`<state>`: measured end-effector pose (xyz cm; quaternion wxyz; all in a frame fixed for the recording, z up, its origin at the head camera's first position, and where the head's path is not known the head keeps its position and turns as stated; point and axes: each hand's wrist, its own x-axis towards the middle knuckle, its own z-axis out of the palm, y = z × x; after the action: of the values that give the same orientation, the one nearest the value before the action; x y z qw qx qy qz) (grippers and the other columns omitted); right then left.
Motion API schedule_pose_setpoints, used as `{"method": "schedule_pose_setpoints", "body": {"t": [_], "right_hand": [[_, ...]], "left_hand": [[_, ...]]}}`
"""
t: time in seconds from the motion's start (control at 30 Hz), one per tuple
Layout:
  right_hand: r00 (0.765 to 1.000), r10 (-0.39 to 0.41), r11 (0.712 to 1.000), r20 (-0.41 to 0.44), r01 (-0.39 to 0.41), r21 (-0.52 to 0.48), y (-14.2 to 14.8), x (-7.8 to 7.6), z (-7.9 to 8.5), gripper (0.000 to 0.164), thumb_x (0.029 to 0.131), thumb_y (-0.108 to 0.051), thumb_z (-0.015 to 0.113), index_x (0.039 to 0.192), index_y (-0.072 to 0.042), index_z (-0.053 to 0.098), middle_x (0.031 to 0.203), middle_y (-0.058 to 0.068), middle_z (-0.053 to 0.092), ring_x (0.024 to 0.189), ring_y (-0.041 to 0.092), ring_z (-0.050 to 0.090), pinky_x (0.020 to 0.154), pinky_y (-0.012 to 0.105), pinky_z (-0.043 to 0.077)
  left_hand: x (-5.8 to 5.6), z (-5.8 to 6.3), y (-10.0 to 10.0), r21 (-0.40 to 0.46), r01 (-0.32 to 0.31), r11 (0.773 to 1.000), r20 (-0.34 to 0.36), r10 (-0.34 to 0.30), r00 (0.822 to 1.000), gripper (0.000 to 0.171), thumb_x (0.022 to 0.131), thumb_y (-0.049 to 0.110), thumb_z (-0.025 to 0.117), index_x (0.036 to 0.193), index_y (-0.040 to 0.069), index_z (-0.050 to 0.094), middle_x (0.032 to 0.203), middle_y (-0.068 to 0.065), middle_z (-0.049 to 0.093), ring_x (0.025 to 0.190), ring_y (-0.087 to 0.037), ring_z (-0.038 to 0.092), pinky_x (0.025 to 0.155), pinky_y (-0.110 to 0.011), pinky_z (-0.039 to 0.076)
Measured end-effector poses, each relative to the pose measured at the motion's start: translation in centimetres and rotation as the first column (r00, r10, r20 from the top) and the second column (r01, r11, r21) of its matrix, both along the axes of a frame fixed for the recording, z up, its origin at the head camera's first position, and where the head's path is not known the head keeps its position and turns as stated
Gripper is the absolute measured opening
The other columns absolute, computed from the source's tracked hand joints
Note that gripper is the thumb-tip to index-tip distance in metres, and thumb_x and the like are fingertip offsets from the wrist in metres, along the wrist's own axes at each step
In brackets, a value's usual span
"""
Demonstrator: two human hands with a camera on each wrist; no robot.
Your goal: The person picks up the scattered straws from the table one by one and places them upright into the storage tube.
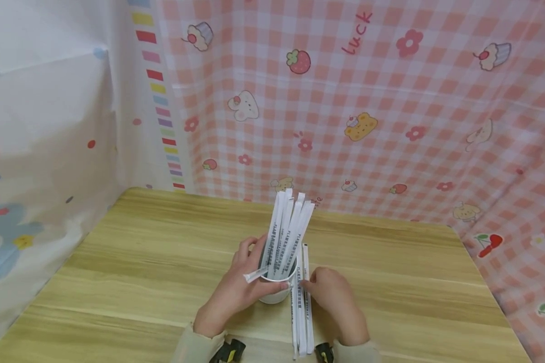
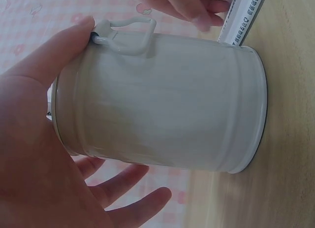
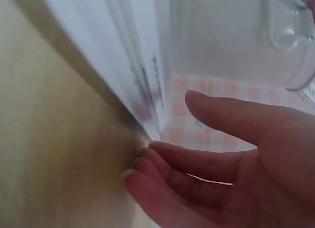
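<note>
A white metal pail (image 2: 162, 100) with a small wire handle (image 2: 147, 38) stands upright on the table. Several paper-wrapped straws (image 1: 287, 232) rise out of it, and one short wrapper end (image 1: 255, 275) sticks out over the rim at the left. My left hand (image 1: 238, 285) holds the pail near its rim, thumb at the front, fingers round the far side. Just right of the pail, more wrapped straws (image 1: 302, 317) lie side by side on the table. My right hand (image 1: 337, 295) is beside them, its fingertips at the straws and its thumb apart from the fingers.
The wooden table (image 1: 413, 302) reaches out on both sides of the hands. Behind it hangs a pink checked cloth (image 1: 327, 91), and a white printed cloth (image 1: 50, 126) hangs at the left. Dark wrist straps (image 1: 229, 351) show below the hands.
</note>
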<state>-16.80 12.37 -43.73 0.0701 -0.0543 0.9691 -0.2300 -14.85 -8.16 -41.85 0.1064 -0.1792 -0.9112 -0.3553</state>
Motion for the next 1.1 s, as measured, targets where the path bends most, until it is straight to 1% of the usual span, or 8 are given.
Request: {"method": "schedule_pose_setpoints", "body": {"t": [0.17,0.37,0.5,0.77,0.93,1.1], "right_hand": [[0.999,-0.013,1.000,0.031,0.013,0.018,-0.7,0.2,-0.3,0.025,0.074,-0.030,0.068,0.061,-0.012,0.057,0.056,-0.001,0.049,0.051,0.016,0.044,0.049,0.030,0.034],[0.999,-0.010,1.000,0.053,0.009,0.012,-0.8,0.3,-0.5,0.023,0.074,-0.026,0.067,0.059,-0.012,0.056,0.056,0.000,0.049,0.050,0.016,0.043,0.047,0.029,0.034],[0.997,-0.009,1.000,0.072,0.010,-0.021,-0.7,0.3,-0.7,0.025,0.076,-0.025,0.065,0.058,-0.012,0.056,0.052,0.000,0.048,0.046,0.015,0.044,0.044,0.029,0.035],[0.989,-0.044,0.993,0.138,0.058,-0.105,0.1,0.4,-0.4,0.023,0.081,-0.023,0.058,0.063,-0.009,0.055,0.053,0.004,0.052,0.044,0.016,0.047,0.044,0.029,0.038],[0.991,-0.052,0.986,0.123,0.070,-0.149,0.9,0.2,-0.1,0.023,0.081,-0.022,0.058,0.062,-0.009,0.057,0.051,0.005,0.054,0.043,0.015,0.048,0.043,0.028,0.040],[0.993,-0.087,0.976,0.074,0.100,-0.195,1.7,0.2,1.0,0.017,0.080,-0.017,0.057,0.065,-0.008,0.056,0.051,0.006,0.054,0.043,0.016,0.051,0.043,0.027,0.039]], "left_hand": [[0.0,-0.1,-0.1,-0.010,-0.005,1.000,0.007,0.005,1.000,0.103,0.063,0.052,0.073,0.143,0.018,0.018,0.128,-0.014,0.030,0.106,-0.028,0.039,0.080,-0.040,0.042],[0.0,0.0,-0.2,-0.003,-0.007,1.000,-0.006,0.007,1.000,0.103,0.062,0.052,0.074,0.143,0.018,0.020,0.127,-0.014,0.031,0.105,-0.028,0.040,0.080,-0.040,0.041],[0.0,0.0,-0.2,-0.004,-0.002,1.000,-0.008,0.002,1.000,0.102,0.063,0.051,0.074,0.142,0.016,0.021,0.127,-0.015,0.031,0.105,-0.029,0.040,0.080,-0.040,0.042],[0.0,0.2,0.0,0.003,0.009,1.000,-0.009,-0.009,1.000,0.102,0.063,0.052,0.074,0.143,0.018,0.019,0.127,-0.014,0.030,0.102,-0.028,0.040,0.076,-0.038,0.043],[0.0,0.1,0.0,0.005,0.010,1.000,-0.004,-0.010,1.000,0.102,0.063,0.052,0.074,0.143,0.019,0.018,0.128,-0.014,0.030,0.104,-0.028,0.040,0.077,-0.039,0.043],[0.0,0.0,0.0,0.008,0.013,1.000,0.004,-0.013,1.000,0.102,0.063,0.051,0.074,0.143,0.019,0.019,0.129,-0.014,0.030,0.106,-0.028,0.039,0.079,-0.040,0.042]]}}
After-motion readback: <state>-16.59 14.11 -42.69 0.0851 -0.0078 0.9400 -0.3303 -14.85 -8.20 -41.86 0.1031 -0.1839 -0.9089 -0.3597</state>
